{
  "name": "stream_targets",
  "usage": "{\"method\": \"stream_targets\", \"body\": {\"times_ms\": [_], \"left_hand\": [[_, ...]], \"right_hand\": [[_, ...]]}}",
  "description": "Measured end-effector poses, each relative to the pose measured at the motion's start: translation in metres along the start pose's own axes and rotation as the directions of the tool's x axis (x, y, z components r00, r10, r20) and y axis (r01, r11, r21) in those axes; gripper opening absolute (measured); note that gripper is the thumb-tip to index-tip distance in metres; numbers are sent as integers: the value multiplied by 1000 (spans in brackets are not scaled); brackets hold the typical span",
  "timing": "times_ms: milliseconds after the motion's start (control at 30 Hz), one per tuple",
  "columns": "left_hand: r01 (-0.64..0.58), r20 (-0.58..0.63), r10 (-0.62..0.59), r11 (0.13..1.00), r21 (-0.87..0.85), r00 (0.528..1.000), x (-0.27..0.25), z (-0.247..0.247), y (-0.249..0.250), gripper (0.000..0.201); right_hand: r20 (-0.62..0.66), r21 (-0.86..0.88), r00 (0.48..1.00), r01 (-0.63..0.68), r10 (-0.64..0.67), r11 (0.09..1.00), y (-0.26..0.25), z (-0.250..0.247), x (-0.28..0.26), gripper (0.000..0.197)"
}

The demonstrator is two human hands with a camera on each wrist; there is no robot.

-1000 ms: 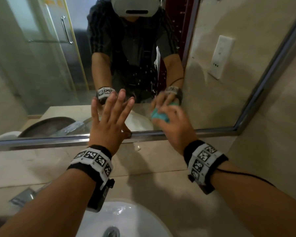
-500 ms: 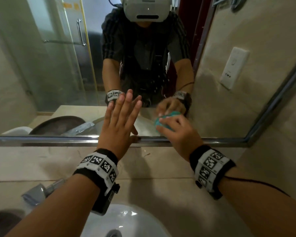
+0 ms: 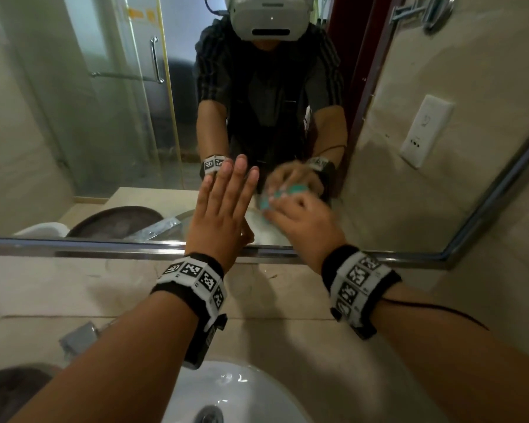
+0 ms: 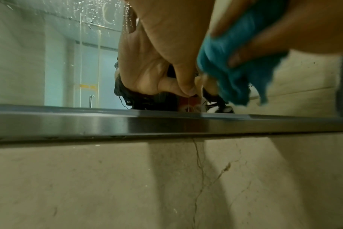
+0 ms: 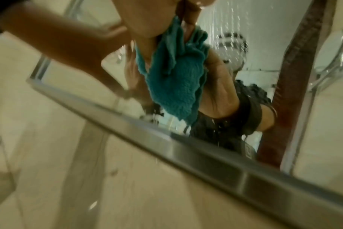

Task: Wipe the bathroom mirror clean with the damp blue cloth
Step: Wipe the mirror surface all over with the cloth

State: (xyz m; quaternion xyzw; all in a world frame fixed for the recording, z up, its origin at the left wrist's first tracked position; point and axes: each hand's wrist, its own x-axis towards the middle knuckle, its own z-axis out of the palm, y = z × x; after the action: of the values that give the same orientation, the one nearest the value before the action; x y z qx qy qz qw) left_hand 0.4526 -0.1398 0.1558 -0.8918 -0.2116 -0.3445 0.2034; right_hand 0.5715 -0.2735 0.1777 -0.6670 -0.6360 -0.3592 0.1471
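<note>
The wall mirror fills the upper head view, with a steel frame along its lower edge. My left hand lies flat on the glass with straight fingers, just above the frame. Right beside it my right hand grips the bunched blue cloth and presses it on the glass. In the right wrist view the cloth hangs from my fingers against the mirror. In the left wrist view the cloth is at the upper right, and water drops speckle the glass higher up.
A white basin sits below my arms, with a chrome tap at its left. The beige stone ledge runs under the mirror frame. The right wall stands close to the mirror's edge.
My right hand has carried the cloth leftwards across the glass, closer to my left hand. The left hand's fingers have drawn together on the mirror. My view has tilted up.
</note>
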Motion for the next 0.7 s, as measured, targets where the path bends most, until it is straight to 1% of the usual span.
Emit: {"method": "stream_targets", "body": {"times_ms": [33, 67, 100, 133, 167, 200, 233, 267, 300, 333, 367, 400, 433, 467, 500, 533, 567, 600, 633, 667, 700], "left_hand": [[1, 0, -1, 1000, -2, 1000, 0, 0, 0, 122], [4, 1, -4, 1000, -3, 1000, 0, 0, 1, 123], [6, 2, -6, 1000, -4, 1000, 0, 0, 1, 123], [9, 3, -9, 1000, -7, 1000, 0, 0, 1, 124], [10, 6, -10, 1000, -12, 1000, 0, 0, 1, 125], [10, 11, -10, 1000, -15, 1000, 0, 0, 1, 126], [11, 16, -11, 1000, -14, 1000, 0, 0, 1, 127], [12, 21, -12, 1000, -12, 1000, 0, 0, 2, 127], [14, 23, -14, 1000, -10, 1000, 0, 0, 2, 127], [15, 23, -15, 1000, -8, 1000, 0, 0, 2, 127], [14, 22, -14, 1000, -7, 1000, 0, 0, 2, 127], [13, 19, -13, 1000, -3, 1000, 0, 0, 2, 127], [13, 20, -13, 1000, 2, 1000, 0, 0, 2, 128], [13, 26, -13, 1000, 3, 1000, 0, -1, 2, 127], [14, 33, -14, 1000, 2, 999, 1, -1, 2, 127], [17, 41, -17, 1000, 2, 999, 1, -1, 2, 128], [22, 51, -22, 1000, 6, 998, 1, -2, 2, 129], [26, 63, -27, 1000, 14, 998, 1, -2, 3, 132], [33, 72, -34, 999, 20, 997, 2, -3, 4, 133], [42, 74, -44, 999, 21, 996, 2, -4, 6, 133], [57, 67, -58, 998, 16, 996, 2, -6, 8, 132]], "right_hand": [[72, 4, 997, 30, -30, 1000, 3, 1, -13, 42], [105, 4, 994, 37, -37, 999, 7, -4, -20, 41], [127, 6, 992, 17, -17, 1000, 10, -14, -18, 42], [106, 0, 994, -14, 14, 1000, 13, -25, -11, 46], [40, -10, 997, -60, 60, 998, 15, -37, 2, 48], [-60, 5, 990, -130, 130, 992, 17, -48, 18, 49], [-165, 50, 963, -208, 213, 977, 19, -59, 35, 47], [-246, 120, 923, -275, 297, 954, 19, -66, 48, 44], [-296, 177, 884, -322, 362, 930, 16, -68, 56, 41], [-308, 190, 871, -338, 383, 922, 11, -64, 58, 38], [-275, 152, 895, -321, 352, 935, 5, -54, 52, 36], [-217, 90, 936, -264, 278, 960, 0, -40, 40, 36], [-116, 42, 977, -174, 178, 984, -5, -25, 23, 37], [4, 26, 996, -85, 85, 996, -7, -11, 2, 40], [103, 27, 994, -28, 25, 999, -7, -2, -19, 41], [172, 27, 985, 3, -8, 1000, -1, 4, -38, 39], [198, 35, 980, 9, -16, 999, 7, 4, -51, 34], [208, 43, 978, -38, 28, 998, 14, 1, -57, 29], [215, 22, 971, -110, 103, 994, 20, -6, -59, 24], [183, -14, 962, -201, 200, 979, 27, -14, -54, 21], [125, -40, 963, -235, 238, 971, 37, -17, -48, 25]]}}
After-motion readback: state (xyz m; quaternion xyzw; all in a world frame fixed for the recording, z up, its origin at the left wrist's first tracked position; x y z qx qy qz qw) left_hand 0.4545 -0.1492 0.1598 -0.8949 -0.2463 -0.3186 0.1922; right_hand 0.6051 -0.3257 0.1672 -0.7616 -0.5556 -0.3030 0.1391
